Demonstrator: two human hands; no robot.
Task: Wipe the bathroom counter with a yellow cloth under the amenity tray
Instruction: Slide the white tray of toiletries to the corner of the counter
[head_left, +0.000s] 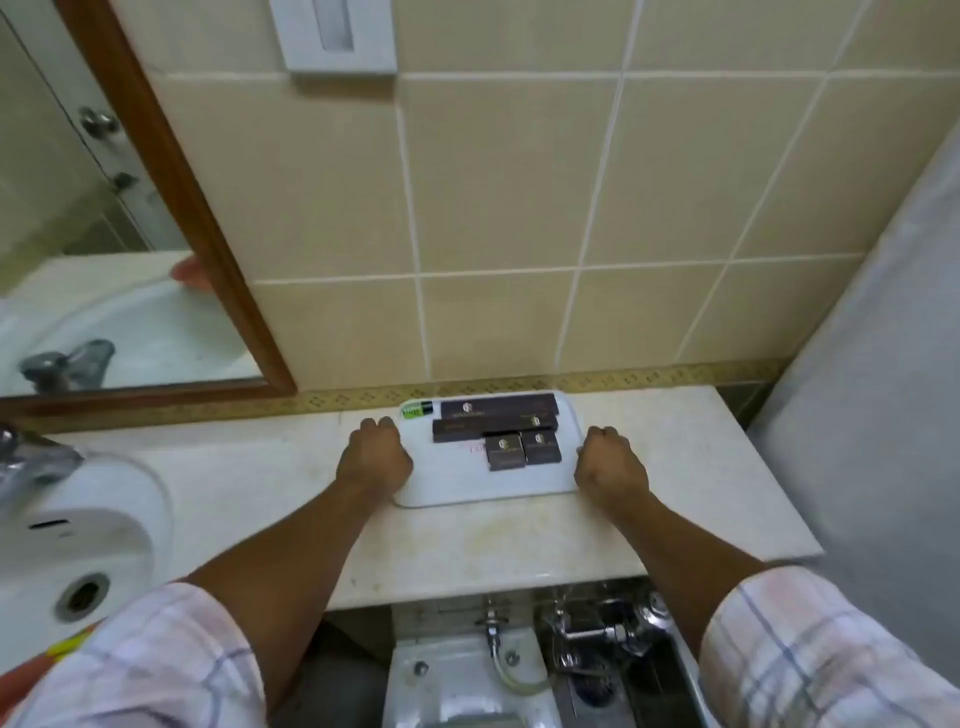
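Observation:
A white amenity tray rests on the beige marble counter against the tiled wall. On the tray lie several dark brown boxes and a small green packet. My left hand grips the tray's left edge, fingers curled. My right hand grips its right edge the same way. A bit of yellow shows at the lower left behind my sleeve; I cannot tell if it is the cloth.
A white sink with a chrome tap sits at the left end of the counter. A wood-framed mirror hangs above it. A toilet cistern and chrome pipes stand below the counter's front edge. A white curtain hangs on the right.

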